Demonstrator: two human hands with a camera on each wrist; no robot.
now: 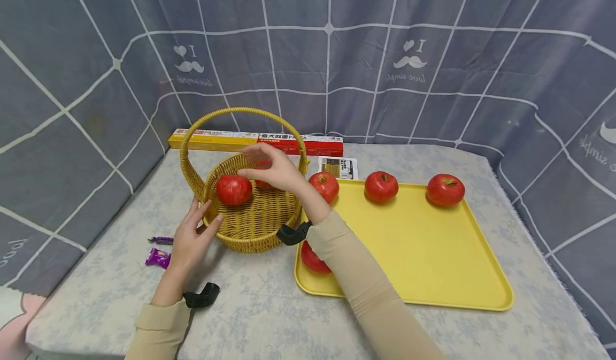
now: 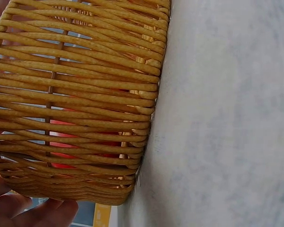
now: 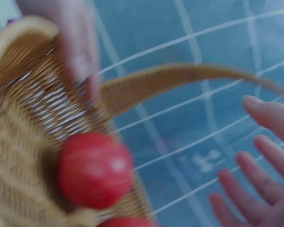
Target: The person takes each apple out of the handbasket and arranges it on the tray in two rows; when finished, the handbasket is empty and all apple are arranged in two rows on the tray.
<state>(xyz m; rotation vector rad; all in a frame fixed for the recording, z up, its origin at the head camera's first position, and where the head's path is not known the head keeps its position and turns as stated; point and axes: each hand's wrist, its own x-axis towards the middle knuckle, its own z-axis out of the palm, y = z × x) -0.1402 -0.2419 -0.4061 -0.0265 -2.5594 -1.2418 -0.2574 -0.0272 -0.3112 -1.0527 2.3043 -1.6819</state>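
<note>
On the table: a grey marbled tabletop (image 1: pixel 269 317) carries everything, and a round woven yellow wicker basket with an arched handle (image 1: pixel 250 226) serves as the landmark here.

Basket: it stands upright on the table. Seen from the left wrist, its woven side wall (image 2: pixel 75 94) fills the view, with red showing through the gaps.

Basket contents: one round red apple (image 1: pixel 233 190) lies inside against the left wall. A second red apple (image 1: pixel 262 183) sits further back inside, mostly hidden by the right hand. The right wrist view is blurred but shows one apple (image 3: pixel 94 170) in the basket and the top of another at the bottom edge.

Right hand: the right hand (image 1: pixel 269 168) hovers over the basket under the handle, fingers spread and relaxed, holding nothing.

Left hand: the left hand (image 1: pixel 192 237) rests against the outside of the basket's left wall, fingers straight, thumb touching the rim.

Tray: a flat yellow plastic tray (image 1: pixel 423 258) lies just right of the basket, touching or nearly touching it. Three red apples stand along its far edge, and a fourth sits at its near left corner, partly hidden by the forearm.

Behind the basket: a long yellow and red pasta box (image 1: pixel 255 140).

Left of the basket: two small purple wrapped sweets (image 1: pixel 159 255).
</note>
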